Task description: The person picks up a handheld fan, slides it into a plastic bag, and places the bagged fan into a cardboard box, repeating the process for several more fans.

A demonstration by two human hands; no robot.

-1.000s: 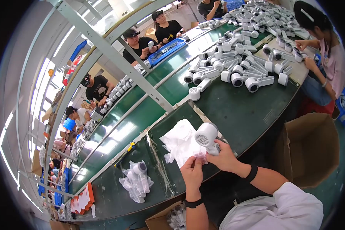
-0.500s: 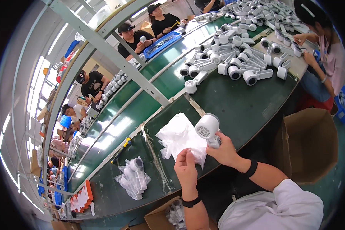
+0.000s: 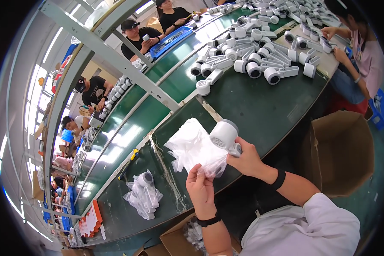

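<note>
My right hand point(image 3: 248, 160) grips a white hair dryer point(image 3: 223, 134) by its grey-white handle, with the round grille of its head tilted toward the left. It is raised over the right edge of a pile of thin clear-white plastic bags point(image 3: 190, 138) on the dark green table. At the near corner of that pile, my left hand point(image 3: 200, 187) pinches the edge of a plastic bag between thumb and fingers. Farther left, a hair dryer inside a crumpled clear bag point(image 3: 144, 194) lies on the table.
A heap of similar dryers point(image 3: 251, 51) covers the far right of the table point(image 3: 264, 111). A yellow-black cutter point(image 3: 129, 163) lies left, beyond the bagged dryer. An orange box point(image 3: 91, 221) stands far left. Cardboard boxes point(image 3: 343, 145) sit right and below. Co-workers line the belt; one sits at right.
The view has shifted slightly. The dryer in my right hand has turned a little, so its grille faces lower. My left hand still pinches at the bag's edge.
</note>
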